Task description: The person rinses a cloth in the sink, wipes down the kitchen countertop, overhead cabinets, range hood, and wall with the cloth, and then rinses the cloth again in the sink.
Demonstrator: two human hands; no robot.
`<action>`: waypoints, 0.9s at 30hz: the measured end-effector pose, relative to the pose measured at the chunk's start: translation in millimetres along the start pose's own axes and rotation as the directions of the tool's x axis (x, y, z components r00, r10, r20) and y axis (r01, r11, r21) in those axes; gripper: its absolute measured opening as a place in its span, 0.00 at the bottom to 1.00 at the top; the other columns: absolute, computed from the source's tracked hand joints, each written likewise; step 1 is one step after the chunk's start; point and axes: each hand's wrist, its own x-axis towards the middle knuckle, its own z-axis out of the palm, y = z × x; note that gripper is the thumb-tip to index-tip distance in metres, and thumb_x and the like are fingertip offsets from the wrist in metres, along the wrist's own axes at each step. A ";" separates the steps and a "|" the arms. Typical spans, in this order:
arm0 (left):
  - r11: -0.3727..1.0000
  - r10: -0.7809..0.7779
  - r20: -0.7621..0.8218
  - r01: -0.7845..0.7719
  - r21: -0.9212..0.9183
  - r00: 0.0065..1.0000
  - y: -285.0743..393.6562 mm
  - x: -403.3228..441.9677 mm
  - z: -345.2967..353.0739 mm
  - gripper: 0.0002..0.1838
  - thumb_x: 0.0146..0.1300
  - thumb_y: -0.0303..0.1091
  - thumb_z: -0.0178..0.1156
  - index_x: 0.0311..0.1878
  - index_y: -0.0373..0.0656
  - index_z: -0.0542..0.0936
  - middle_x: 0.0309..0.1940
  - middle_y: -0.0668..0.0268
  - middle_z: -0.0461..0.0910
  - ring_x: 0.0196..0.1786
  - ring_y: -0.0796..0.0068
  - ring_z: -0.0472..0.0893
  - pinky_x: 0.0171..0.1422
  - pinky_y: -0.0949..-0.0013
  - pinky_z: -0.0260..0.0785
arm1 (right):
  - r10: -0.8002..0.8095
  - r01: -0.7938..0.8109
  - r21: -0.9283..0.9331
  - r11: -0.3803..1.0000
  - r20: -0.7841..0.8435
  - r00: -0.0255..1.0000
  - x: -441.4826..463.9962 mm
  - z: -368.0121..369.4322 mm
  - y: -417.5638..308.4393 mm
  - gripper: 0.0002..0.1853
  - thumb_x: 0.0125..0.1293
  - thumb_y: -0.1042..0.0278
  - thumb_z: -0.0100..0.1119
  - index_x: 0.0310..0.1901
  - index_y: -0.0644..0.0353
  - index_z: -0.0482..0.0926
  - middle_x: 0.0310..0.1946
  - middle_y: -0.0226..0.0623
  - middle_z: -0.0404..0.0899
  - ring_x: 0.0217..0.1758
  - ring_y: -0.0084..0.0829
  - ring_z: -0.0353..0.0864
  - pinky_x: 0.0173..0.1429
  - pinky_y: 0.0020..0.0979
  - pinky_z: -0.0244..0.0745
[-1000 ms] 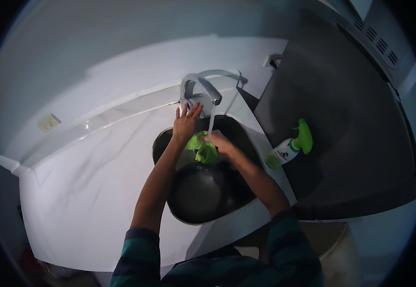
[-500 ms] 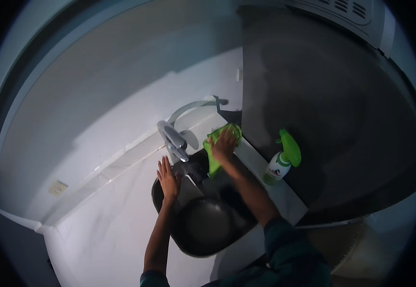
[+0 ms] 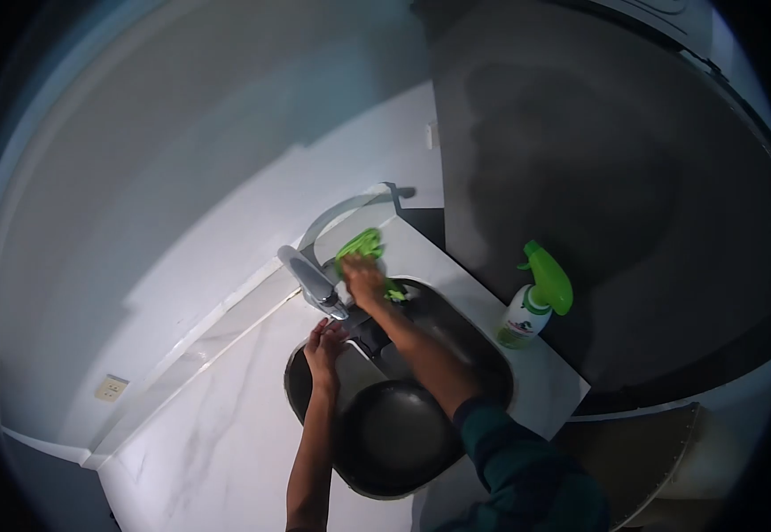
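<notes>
My right hand (image 3: pixel 364 280) is closed on a bright green cloth (image 3: pixel 361 246), pressed to the white counter just right of the chrome faucet (image 3: pixel 313 282). A loose end of the cloth hangs at the dark sink's (image 3: pixel 483 355) back rim. Below the spout, at the sink's back left edge, my left hand (image 3: pixel 323 348) holds nothing visible, its fingers bent and slightly apart. A round black pan (image 3: pixel 399 430) lies in the sink's front part. No running water shows under the spout.
A spray bottle (image 3: pixel 527 312) with a green trigger head stands on the counter right of the sink. Beyond it is a large dark surface (image 3: pixel 580 177). A wall outlet (image 3: pixel 112 387) is at the left.
The stream of water has stopped. My right hand has carried the cloth out of the sink to the right counter, then left towards the faucet. My left hand has moved under the spout.
</notes>
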 end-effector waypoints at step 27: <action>0.686 -0.246 0.523 -0.235 0.689 0.816 -43.0 9.0 -41.7 0.27 0.57 0.50 0.54 0.52 0.38 0.72 0.40 0.64 0.78 0.36 0.74 0.78 0.45 0.70 0.68 | 0.031 -0.140 0.128 0.982 0.620 0.784 -24.0 -127.7 -60.9 0.12 0.50 0.62 0.55 0.24 0.63 0.78 0.24 0.47 0.78 0.31 0.38 0.81 0.34 0.36 0.75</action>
